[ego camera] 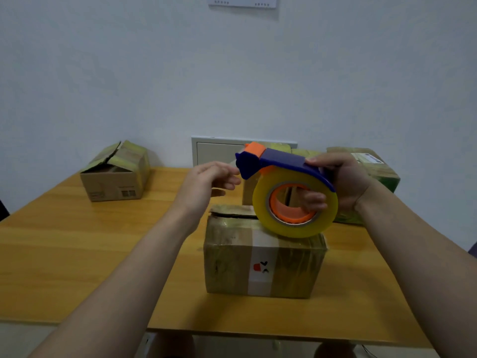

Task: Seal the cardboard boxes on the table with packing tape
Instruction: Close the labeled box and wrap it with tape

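At table centre: brown cardboard box wrapped in old yellowish tape (pixel 263 267), with a white strip bearing a red mark down its front; called the centre box below.
Centre box, top: far-left flap edge is lifted with a dark gap beneath; no fresh strip is seen across the seam; judged not yet sealed.
Above centre box: blue plastic tape dispenser with orange cutter guard (pixel 281 161), carrying a roll of clear yellowish packing tape (pixel 260 202); whether the roll's lower edge touches the box top cannot be told.
Right hand (pixel 343 182): above and right of centre box; fingers curl through the orange core and the thumb lies across the blue guard, gripping the dispenser.
Left hand (pixel 209 182): above centre box's far-left corner, just beside the cutter end; fingers are loosely extended and hold nothing; judged to be reaching for the tape end, which is not visible.
Behind-left of centre box, well apart: small brown cardboard box with printed side (pixel 116 174); top flaps stand ajar, unsealed.
Behind-right of centre box: tape-covered cardboard boxes (pixel 382 171), one with a white label; tops look closed; whether newly sealed cannot be told.
Directly behind centre box: plain cardboard box (pixel 248 192), mostly hidden by the dispenser; state unknown.
Under centre box: yellow wooden table (pixel 77 254).
Progress, by estimate: dispenser in hand, no tape drawn out; at least the centre box and the behind-left box remain to be sealed.
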Demonstrator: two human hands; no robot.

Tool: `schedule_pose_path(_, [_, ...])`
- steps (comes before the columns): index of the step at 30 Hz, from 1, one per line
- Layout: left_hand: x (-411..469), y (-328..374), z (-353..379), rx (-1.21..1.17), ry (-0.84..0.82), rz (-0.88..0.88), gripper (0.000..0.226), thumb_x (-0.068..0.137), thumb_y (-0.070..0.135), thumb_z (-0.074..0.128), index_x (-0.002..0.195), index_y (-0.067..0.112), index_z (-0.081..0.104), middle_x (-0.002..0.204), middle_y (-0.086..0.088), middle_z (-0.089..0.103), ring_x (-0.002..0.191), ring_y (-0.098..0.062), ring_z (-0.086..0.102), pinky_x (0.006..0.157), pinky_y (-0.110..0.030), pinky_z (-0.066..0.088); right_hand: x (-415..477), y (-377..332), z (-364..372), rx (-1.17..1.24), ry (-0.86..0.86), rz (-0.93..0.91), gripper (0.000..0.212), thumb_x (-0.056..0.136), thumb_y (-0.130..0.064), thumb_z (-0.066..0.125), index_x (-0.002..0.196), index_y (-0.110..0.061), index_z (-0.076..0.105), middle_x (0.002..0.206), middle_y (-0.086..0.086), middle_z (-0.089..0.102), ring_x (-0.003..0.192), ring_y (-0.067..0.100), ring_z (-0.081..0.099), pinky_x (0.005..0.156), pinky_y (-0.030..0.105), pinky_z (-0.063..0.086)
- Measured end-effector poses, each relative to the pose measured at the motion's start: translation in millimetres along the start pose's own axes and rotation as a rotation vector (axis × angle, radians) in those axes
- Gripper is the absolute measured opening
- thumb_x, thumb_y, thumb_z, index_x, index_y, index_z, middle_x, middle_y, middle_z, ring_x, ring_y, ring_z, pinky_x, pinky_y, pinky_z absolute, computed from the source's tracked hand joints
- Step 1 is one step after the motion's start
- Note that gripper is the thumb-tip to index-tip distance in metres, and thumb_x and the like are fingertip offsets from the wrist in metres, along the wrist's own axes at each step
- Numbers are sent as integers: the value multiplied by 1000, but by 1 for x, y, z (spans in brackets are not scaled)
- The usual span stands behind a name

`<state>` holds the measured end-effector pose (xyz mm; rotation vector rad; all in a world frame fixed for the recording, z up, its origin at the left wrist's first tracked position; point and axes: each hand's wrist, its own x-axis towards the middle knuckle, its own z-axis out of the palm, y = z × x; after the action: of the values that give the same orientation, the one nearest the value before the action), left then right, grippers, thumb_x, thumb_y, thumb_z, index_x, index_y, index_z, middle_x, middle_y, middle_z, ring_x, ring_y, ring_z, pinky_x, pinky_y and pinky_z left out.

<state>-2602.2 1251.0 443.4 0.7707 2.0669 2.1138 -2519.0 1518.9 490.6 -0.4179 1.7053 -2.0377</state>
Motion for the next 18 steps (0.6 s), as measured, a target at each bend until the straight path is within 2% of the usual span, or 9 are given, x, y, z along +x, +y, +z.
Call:
schedule_pose_path(3, [9,4,-6,36,7,-148,39,97,45,56,77,20,78,73,-4,70,62,-13,58,59,-29,43,6,-2,2,-49,-62,50,62,89,-34,65,135,1,43,73,0,68,57,12,58,55,25,48])
schedule_pose_path(5, [12,6,-10,-1,-51,-261,37,86,53,64,68,22,75,69,-2,64,57,-13,53,51,-25,40,10,-4,2,-65,-78,68,57,91,-34,64,133,1,48,73,1,69,58,12,59,56,26,50])
schedule_pose_path(8, [11,3,-10,-29,-108,-301,24,75,41,66,71,18,70,68,-1,61,55,-12,51,49,-22,39,15,-5,1,-76,-85,96,56,94,-34,62,134,2,47,76,1,69,60,13,61,58,26,51])
schedule_pose_path(10, [9,-2,-10,-35,-136,-311,18,82,29,62,70,18,68,68,-2,62,55,-12,52,49,-21,41,18,-5,0,-79,-92,118,60,96,-35,60,138,4,42,76,2,70,61,13,62,60,27,53])
schedule_pose_path(14, [6,-9,-10,-101,-115,-334,21,99,18,55,86,11,69,71,-2,66,58,-12,62,50,-21,46,20,-5,-5,-131,-63,157,78,89,-41,71,145,5,41,73,8,68,65,21,66,68,35,56])
schedule_pose_path(16, [5,-10,-9,-175,-104,-346,22,102,18,53,95,8,71,75,-4,71,64,-13,69,52,-20,51,21,-4,-6,-175,10,168,96,79,-47,81,148,5,39,78,10,72,72,25,70,75,39,58])
schedule_pose_path(18, [4,-9,-10,-268,-100,-362,25,105,18,50,103,6,72,81,-7,75,71,-16,75,54,-21,55,21,-2,-7,-200,88,154,112,67,-53,88,148,6,38,84,7,76,77,24,74,75,39,60])
